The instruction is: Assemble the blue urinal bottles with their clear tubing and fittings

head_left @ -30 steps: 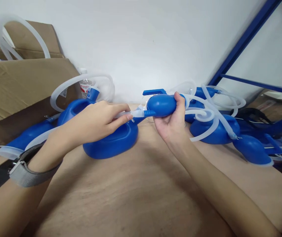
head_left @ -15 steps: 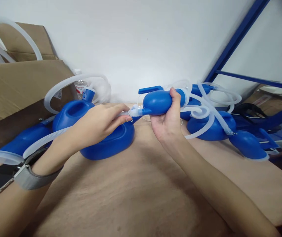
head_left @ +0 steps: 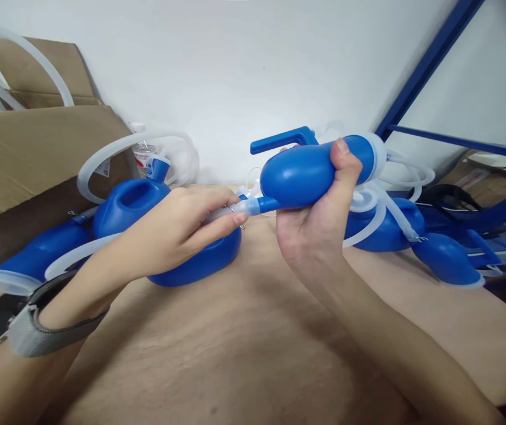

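Observation:
My right hand wraps round a blue plastic urinal cup, held above the table and tilted, thumb on its near side. A blue handle sticks out behind it, and a whitish rim rings its far right end. At the cup's left, the end of a translucent hose fits over the narrow blue spout. My left hand is closed on this hose just behind the joint. A small wire clip shows at the fingertips. Below the left hand lies a blue bottle, partly hidden.
Another blue bottle and a cup with hose lie at left, before a cardboard box. At right are a blue bottle, a cup and coiled hoses. A blue metal frame stands beyond the table.
My right hand has raised the cup and brought it closer, slightly to the right. My left hand keeps its hold on the hose and has shifted slightly; the hose end stays at the spout.

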`<state>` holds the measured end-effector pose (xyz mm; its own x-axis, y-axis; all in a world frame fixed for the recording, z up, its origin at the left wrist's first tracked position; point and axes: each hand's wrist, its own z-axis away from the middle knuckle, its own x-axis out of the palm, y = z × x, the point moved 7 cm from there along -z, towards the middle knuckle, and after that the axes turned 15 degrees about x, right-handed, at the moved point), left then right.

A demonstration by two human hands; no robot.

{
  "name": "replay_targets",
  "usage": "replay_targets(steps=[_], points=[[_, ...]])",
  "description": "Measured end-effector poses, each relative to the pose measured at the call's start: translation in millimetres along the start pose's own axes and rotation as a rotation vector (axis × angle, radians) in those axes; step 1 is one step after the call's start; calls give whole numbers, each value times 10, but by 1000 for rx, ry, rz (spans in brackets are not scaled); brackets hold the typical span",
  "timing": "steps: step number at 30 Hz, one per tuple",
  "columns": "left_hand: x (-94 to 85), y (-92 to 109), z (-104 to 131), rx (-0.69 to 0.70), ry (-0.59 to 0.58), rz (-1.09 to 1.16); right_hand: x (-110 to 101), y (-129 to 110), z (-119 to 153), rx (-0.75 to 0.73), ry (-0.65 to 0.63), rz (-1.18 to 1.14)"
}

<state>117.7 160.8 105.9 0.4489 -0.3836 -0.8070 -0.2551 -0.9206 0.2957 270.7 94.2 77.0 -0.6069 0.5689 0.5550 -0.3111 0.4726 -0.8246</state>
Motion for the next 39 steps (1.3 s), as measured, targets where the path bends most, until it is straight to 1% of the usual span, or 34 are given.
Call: replay_targets(steps=[2, 6, 10, 15, 18, 22, 24, 25, 27, 30, 31, 32, 33, 35, 36, 37, 38, 39], points=[[21, 24, -17, 6, -5, 19, -11, 3, 20, -21, 8, -31], [67, -49, -15, -69, 4, 62, -34, 25, 35, -58, 30, -105], [132, -158, -3, -133, 9, 147, -47, 122, 0, -21, 50, -194], [265, -255, 29, -259, -38, 331, -26, 237, 6, 20, 49, -207], [373, -296, 65, -367, -32, 484, -9, 274, 13, 49, 32, -211], [620, -373, 140, -595, 17, 854, -3, 330, -40, 99, -18, -229], [714, -407, 163, -671, 20, 944, -2, 375, -94, 118, -59, -193], [727, -431, 167, -684, 23, 935, -2, 402, -126, 128, -84, -175], [667, -484, 161, -652, 28, 812, -7, 458, -196, 156, -134, -147], [430, -514, 141, -492, -47, 440, -40, 468, -324, 175, -210, -93], [329, -513, 141, -435, -69, 304, -69, 425, -375, 148, -231, -56], [227, -513, 148, -393, -78, 185, -112, 347, -429, 90, -243, -6], [133, -516, 162, -368, -76, 91, -164, 240, -479, 6, -249, 60], [3, -539, 201, -364, -72, -8, -269, -42, -534, -238, -251, 251], [-23, -556, 219, -374, -82, -23, -272, -163, -525, -356, -297, 397], [-29, -572, 232, -382, -97, -22, -241, -243, -491, -457, -375, 577], [-17, -586, 240, -387, -112, -7, -182, -265, -430, -544, -492, 789], [3, -597, 243, -390, -122, 20, -125, -230, -350, -618, -622, 1012]])
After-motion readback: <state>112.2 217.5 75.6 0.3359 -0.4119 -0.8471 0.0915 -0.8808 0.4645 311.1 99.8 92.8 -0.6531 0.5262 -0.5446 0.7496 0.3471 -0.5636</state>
